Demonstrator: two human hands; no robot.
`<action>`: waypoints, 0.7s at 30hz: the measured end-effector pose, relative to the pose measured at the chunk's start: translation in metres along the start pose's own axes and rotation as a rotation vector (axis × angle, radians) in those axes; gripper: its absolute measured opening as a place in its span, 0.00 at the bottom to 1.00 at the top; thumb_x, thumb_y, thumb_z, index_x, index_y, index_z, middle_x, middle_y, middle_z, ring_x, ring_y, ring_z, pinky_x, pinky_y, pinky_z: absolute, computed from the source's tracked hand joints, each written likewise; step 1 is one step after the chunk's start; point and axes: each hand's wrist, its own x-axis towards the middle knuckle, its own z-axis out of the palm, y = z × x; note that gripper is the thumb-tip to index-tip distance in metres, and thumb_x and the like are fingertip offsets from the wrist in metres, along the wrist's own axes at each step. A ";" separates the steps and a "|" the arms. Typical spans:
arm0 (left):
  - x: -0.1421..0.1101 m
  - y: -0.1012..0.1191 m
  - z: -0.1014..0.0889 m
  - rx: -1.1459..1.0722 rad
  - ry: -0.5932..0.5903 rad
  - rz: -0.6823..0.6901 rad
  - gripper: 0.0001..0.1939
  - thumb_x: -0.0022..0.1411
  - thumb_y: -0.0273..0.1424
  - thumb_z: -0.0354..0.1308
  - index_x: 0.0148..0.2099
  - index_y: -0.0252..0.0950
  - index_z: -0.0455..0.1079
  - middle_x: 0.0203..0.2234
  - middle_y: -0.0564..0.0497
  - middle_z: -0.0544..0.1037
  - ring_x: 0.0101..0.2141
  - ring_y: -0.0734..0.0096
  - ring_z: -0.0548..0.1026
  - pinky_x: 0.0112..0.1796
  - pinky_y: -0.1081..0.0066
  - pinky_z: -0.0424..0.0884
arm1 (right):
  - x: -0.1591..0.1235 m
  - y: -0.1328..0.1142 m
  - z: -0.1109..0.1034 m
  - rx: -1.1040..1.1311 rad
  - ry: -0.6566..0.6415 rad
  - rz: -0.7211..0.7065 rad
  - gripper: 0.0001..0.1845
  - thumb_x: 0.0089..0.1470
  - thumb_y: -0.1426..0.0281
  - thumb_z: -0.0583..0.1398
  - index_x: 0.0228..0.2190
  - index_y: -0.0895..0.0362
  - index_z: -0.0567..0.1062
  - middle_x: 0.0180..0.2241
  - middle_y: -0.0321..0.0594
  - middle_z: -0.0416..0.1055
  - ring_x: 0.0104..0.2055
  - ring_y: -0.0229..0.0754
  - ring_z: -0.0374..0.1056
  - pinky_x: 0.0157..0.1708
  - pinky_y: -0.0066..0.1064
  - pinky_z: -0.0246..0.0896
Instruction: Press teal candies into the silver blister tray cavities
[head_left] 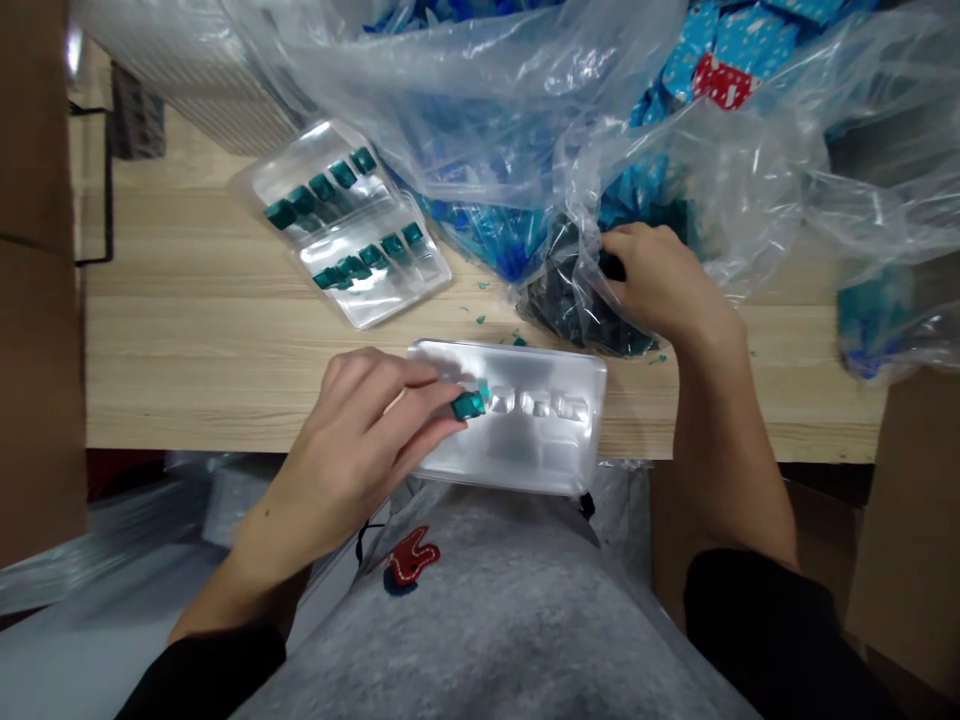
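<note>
On a pale wood-grain tabletop (187,340), a small glossy teal piece (469,405) pinched in the left hand (360,430) above a clear moulded plastic tray (540,470), a crinkled transparent polythene bag (675,170) gripped by the right hand (667,285)

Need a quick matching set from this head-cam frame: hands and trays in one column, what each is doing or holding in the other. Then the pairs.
Column 1
1. Left hand
2. Right hand
3. Upper clear tray
4. Lower clear tray

Column 2
A. Holds two rows of teal pieces
B. Pinches a teal piece
C. Shows empty hollows
D. Rests on a dark pile in a clear plastic bag

Pairs: 1-B, 2-D, 3-A, 4-C
</note>
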 end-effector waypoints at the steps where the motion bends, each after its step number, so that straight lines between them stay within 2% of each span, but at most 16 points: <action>1: 0.001 0.000 -0.001 -0.006 -0.010 0.009 0.11 0.69 0.29 0.59 0.53 0.41 0.68 0.40 0.47 0.78 0.39 0.59 0.75 0.40 0.57 0.71 | 0.002 0.001 0.001 -0.004 -0.012 -0.014 0.05 0.57 0.64 0.65 0.33 0.52 0.78 0.35 0.47 0.74 0.46 0.58 0.68 0.49 0.55 0.64; 6: -0.001 0.001 -0.011 0.177 -0.036 -0.005 0.08 0.69 0.26 0.56 0.49 0.38 0.71 0.39 0.44 0.79 0.40 0.53 0.74 0.43 0.53 0.69 | 0.004 0.005 -0.003 -0.033 -0.031 -0.005 0.11 0.58 0.59 0.64 0.32 0.54 0.77 0.35 0.48 0.72 0.43 0.56 0.69 0.47 0.54 0.64; 11: 0.012 0.004 -0.009 0.234 -0.065 0.195 0.07 0.68 0.29 0.59 0.48 0.36 0.71 0.40 0.45 0.80 0.40 0.57 0.75 0.43 0.56 0.72 | 0.005 0.003 -0.002 -0.053 -0.018 -0.026 0.09 0.58 0.60 0.64 0.33 0.53 0.78 0.36 0.46 0.73 0.34 0.48 0.69 0.37 0.43 0.67; 13: 0.015 0.004 -0.007 0.197 -0.079 0.175 0.08 0.70 0.31 0.58 0.49 0.37 0.71 0.40 0.45 0.80 0.39 0.57 0.75 0.41 0.57 0.72 | 0.005 0.000 -0.002 -0.072 -0.021 0.003 0.07 0.58 0.63 0.63 0.32 0.52 0.78 0.36 0.46 0.73 0.32 0.48 0.68 0.34 0.41 0.67; 16: 0.013 0.002 -0.006 0.114 -0.070 0.097 0.08 0.70 0.31 0.57 0.51 0.39 0.71 0.41 0.46 0.80 0.39 0.57 0.75 0.40 0.57 0.71 | 0.004 -0.005 -0.001 -0.078 0.005 0.054 0.07 0.59 0.68 0.60 0.31 0.52 0.79 0.35 0.47 0.74 0.34 0.50 0.69 0.36 0.42 0.68; 21: 0.005 0.000 -0.001 0.108 -0.030 0.064 0.10 0.69 0.29 0.58 0.52 0.42 0.72 0.41 0.48 0.81 0.39 0.59 0.76 0.41 0.57 0.70 | 0.005 -0.009 0.000 -0.004 0.046 0.014 0.09 0.61 0.70 0.58 0.33 0.48 0.79 0.33 0.45 0.76 0.38 0.51 0.71 0.40 0.44 0.69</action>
